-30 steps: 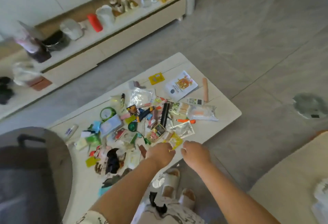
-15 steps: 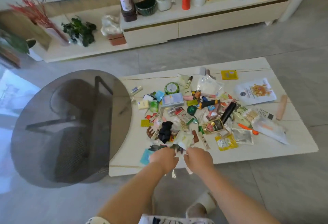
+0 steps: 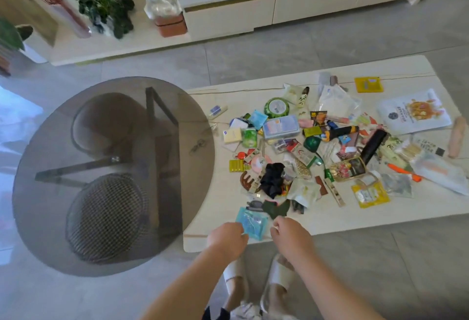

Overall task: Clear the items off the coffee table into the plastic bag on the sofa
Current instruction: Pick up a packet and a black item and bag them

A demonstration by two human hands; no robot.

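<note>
While the table point(image 3: 330, 220) beyond both hands lies heaped with clutter and no bag is in view, the left hand point(image 3: 227, 239) and right hand point(image 3: 289, 237), fingers curled, apparently empty, flank a blue packet point(image 3: 252, 222), seemingly the first pick-up.

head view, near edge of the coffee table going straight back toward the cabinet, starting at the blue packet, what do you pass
blue packet → dark green scrap → black fabric bundle → light blue box → green round tin → floor → cabinet
</note>
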